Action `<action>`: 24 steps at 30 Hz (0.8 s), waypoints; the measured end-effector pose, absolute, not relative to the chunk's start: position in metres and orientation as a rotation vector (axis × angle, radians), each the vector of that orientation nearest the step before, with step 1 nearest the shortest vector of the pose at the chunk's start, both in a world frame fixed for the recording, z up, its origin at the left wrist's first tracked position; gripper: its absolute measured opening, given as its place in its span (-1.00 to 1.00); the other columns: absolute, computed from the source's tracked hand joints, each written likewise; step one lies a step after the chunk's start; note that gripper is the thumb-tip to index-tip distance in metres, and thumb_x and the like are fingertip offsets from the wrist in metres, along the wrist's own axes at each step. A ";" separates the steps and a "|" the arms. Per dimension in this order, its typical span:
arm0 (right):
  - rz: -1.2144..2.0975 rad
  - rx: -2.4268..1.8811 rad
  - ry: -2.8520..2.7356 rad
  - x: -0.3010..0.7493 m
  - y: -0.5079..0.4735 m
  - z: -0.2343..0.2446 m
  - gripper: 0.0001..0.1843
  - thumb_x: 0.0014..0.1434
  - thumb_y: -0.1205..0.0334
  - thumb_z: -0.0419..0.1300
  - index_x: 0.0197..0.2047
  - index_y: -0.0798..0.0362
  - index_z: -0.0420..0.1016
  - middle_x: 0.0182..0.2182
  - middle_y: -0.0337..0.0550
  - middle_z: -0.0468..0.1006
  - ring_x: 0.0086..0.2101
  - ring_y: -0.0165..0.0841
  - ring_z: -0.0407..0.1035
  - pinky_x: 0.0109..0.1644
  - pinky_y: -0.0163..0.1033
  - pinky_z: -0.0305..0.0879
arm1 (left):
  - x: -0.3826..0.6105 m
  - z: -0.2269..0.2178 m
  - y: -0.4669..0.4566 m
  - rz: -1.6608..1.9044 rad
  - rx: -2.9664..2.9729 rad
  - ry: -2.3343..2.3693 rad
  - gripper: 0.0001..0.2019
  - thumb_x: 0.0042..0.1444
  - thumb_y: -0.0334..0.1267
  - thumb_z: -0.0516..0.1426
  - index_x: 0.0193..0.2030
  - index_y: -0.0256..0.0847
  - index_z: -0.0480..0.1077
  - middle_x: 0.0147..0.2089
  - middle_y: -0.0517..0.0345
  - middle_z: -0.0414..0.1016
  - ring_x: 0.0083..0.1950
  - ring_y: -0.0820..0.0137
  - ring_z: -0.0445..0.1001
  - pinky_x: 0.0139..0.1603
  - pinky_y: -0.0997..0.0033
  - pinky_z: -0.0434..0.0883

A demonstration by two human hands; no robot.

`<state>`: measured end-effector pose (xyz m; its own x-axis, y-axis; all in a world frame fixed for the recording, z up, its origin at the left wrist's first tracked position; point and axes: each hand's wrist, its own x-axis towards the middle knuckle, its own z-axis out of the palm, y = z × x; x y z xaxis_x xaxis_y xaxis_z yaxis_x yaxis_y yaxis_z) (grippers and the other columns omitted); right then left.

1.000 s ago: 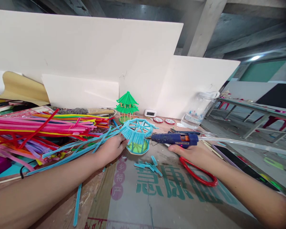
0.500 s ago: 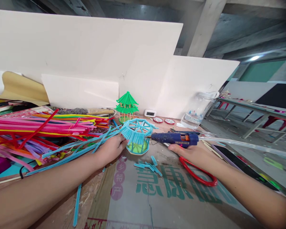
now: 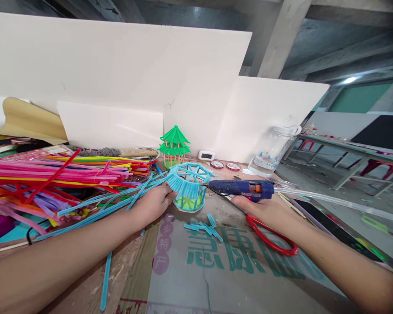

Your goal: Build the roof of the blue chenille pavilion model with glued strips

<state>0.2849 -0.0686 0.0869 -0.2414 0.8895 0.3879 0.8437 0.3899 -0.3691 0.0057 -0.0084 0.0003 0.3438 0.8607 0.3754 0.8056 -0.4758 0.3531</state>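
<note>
My left hand (image 3: pixel 155 203) is closed on the near left edge of a small blue pavilion model (image 3: pixel 186 187) made of pipe cleaners, with a green base under its slatted roof. In my right hand (image 3: pixel 257 208) is a blue hot glue gun (image 3: pixel 240 188), its nozzle pointing left at the right edge of the roof. Whether the tip touches the roof I cannot tell. Red-handled scissors (image 3: pixel 271 240) lie beneath my right hand. Short blue pipe cleaner pieces (image 3: pixel 205 229) lie on the printed board (image 3: pixel 177 279) in front of the model.
Bundles of coloured pipe cleaners (image 3: pixel 52 174) cover the left side. Behind the model stand a green-roofed pavilion (image 3: pixel 175 146), a small digital timer (image 3: pixel 206 155) and a clear water jug (image 3: pixel 270 150). A phone (image 3: pixel 334 229) lies at the right. White panels (image 3: pixel 118 78) rise behind.
The glue gun has shifted very slightly, its nozzle still at the roof's right edge. My left hand and the pavilion model look almost unchanged.
</note>
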 end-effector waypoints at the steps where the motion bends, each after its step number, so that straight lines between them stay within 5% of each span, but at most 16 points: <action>1: 0.108 -1.475 -2.120 0.285 -0.069 0.087 -0.60 0.17 -0.08 0.12 -0.11 -0.04 0.61 -0.21 -0.15 0.67 0.01 -0.06 0.46 0.14 0.02 0.38 | 0.006 0.000 -0.008 0.801 2.489 1.545 -0.70 0.28 -0.23 -0.04 -0.42 -0.23 0.40 -0.39 0.05 0.47 -0.32 0.29 0.44 -0.25 0.38 0.30; 8: 0.243 -1.395 -2.127 0.285 -0.069 0.087 -0.56 0.18 -0.02 0.13 0.08 -0.08 0.50 0.03 -0.25 0.56 0.05 -0.15 0.44 0.14 -0.07 0.39 | 0.006 0.000 -0.007 0.797 2.487 1.530 -0.71 0.28 -0.24 -0.03 -0.41 -0.23 0.40 -0.39 0.06 0.47 -0.29 0.29 0.46 -0.22 0.39 0.30; 24: 0.254 -1.338 -2.144 0.286 -0.067 0.084 -0.65 0.14 0.04 0.18 -0.02 -0.13 0.57 -0.11 -0.28 0.64 -0.01 -0.16 0.48 0.12 -0.06 0.41 | 0.005 -0.001 -0.007 0.825 2.478 1.519 -0.70 0.27 -0.21 -0.04 -0.42 -0.22 0.40 -0.42 0.07 0.45 -0.30 0.28 0.45 -0.24 0.40 0.31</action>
